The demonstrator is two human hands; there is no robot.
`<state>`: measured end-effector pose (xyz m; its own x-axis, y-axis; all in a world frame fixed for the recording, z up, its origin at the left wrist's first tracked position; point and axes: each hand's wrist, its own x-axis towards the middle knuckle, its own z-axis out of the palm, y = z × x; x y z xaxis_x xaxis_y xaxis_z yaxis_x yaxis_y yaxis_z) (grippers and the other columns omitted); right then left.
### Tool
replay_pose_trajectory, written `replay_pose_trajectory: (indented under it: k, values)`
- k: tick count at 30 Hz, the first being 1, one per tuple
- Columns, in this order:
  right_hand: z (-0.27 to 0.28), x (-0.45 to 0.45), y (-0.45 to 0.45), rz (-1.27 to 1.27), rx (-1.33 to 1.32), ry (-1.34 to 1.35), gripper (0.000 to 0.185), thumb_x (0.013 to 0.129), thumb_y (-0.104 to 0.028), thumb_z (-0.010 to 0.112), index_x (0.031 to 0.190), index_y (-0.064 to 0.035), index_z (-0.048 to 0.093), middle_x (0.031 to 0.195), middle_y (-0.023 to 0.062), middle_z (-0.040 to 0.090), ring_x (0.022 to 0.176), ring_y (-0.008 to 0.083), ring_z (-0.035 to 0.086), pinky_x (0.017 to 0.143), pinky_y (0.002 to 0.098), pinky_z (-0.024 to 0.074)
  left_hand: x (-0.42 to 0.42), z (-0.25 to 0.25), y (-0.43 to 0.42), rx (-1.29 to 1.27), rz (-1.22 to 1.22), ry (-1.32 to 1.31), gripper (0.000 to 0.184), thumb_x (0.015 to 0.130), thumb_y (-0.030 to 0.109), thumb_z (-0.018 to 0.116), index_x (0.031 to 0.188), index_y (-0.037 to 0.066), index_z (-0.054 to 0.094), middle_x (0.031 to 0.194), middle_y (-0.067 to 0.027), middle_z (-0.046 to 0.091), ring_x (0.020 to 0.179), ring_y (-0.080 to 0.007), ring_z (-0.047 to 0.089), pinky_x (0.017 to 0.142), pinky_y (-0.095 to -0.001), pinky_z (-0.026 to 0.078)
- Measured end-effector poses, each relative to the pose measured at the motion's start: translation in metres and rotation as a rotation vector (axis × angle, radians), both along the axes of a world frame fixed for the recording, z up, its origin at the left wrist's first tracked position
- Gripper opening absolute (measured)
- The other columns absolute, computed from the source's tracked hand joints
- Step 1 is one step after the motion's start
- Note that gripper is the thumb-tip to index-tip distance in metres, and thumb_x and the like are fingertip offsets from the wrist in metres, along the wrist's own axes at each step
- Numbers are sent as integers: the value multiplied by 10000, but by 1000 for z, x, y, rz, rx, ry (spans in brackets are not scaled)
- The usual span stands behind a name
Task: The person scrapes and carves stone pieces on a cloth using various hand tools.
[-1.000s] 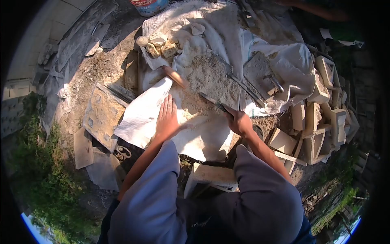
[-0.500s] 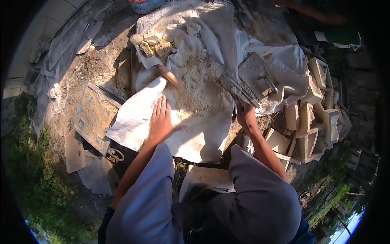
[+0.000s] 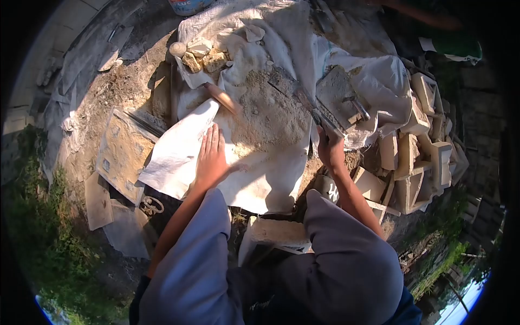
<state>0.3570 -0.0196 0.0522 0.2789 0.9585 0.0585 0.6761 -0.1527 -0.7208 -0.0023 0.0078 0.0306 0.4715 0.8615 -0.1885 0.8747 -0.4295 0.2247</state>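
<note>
My left hand (image 3: 212,162) lies flat on the white sack (image 3: 254,189), fingers stretched out, left of a heap of pale, crumbly powder (image 3: 271,116). A wooden-looking piece (image 3: 221,99) rests above that hand. My right hand (image 3: 331,149) is closed at the near ends of several long metal tools (image 3: 328,120) at the heap's right edge; what its fingers grip is hard to make out. A thin dark blade (image 3: 280,90) points over the powder. Beyond the tools, a dusty flat plate (image 3: 337,89) carries a small metal-headed tool (image 3: 358,108).
Rough stones (image 3: 214,60) sit at the sack's upper left, below a bucket (image 3: 189,5). Pale cast blocks (image 3: 414,157) are piled at right. A dusty slab (image 3: 125,154) lies at left, and another block (image 3: 279,232) between my knees. Another person's arm (image 3: 428,16) shows at upper right.
My right hand has moved from the heap's lower edge, where it held a bladed tool, right and up to the metal tools. My left hand stays flat on the sack. The view has shifted slightly.
</note>
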Motion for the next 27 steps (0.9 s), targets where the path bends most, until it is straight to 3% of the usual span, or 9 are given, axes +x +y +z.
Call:
replay_pose_trajectory:
  k: [1,2,7,12,17,21,23,25,27]
  values:
    - [-4,-1,-4,-9,157,7,270,951,-112,613,1202,-39,681,995,317,665,929,485,644,785,460,522,1,0,-1,-3,2,0,1340,682,862,584,1482,-165,263,1633,-283,146,1536,-388,121,1243,-479,116]
    - [-11,2,-11,-30,-76,-30,289,954,-137,620,1219,-34,671,971,319,666,902,491,647,766,461,534,1,2,-1,-1,4,-9,1340,685,861,582,1482,-166,260,1632,-284,145,1536,-388,122,1244,-479,115]
    - [27,8,8,36,-203,-76,275,960,-158,624,1211,-58,674,891,263,687,805,493,655,698,493,526,-1,-3,1,-9,10,-4,1341,687,863,578,1482,-169,258,1633,-285,143,1536,-388,120,1245,-478,109]
    - [-10,7,-11,4,125,-91,272,951,-116,626,1202,-23,675,907,284,680,747,465,670,632,466,532,3,-1,1,-8,11,-22,1333,694,854,590,1480,-171,258,1631,-288,142,1536,-392,115,1245,-480,111]
    - [28,15,12,68,-280,-106,244,969,-159,593,1178,-72,683,985,306,663,893,492,648,748,509,528,5,4,7,-7,10,-13,1325,696,831,619,1483,-169,253,1635,-282,136,1541,-384,101,1246,-476,112]
    - [29,0,3,-37,58,27,285,956,-81,615,1225,2,661,983,280,695,852,428,698,719,396,551,3,-2,1,7,-1,30,1341,674,853,601,1485,-161,261,1626,-294,159,1538,-384,123,1249,-461,112]
    - [-13,14,-3,93,199,-129,315,954,-102,614,1254,-12,642,997,280,692,875,437,695,742,433,557,5,3,1,-6,2,32,1343,674,854,600,1486,-161,261,1626,-294,160,1536,-385,128,1248,-462,115]
    - [-17,16,7,93,-31,-186,259,969,-109,584,1208,-37,655,815,270,653,803,505,629,695,462,522,5,3,1,-7,2,35,1344,674,855,599,1486,-161,260,1626,-294,162,1535,-387,134,1248,-464,117]
    - [15,22,17,141,-200,-186,254,971,-143,582,1201,-64,657,853,273,654,829,506,614,700,476,512,3,1,2,7,7,-1,1344,674,859,594,1484,-162,263,1626,-291,165,1536,-386,130,1247,-463,117]
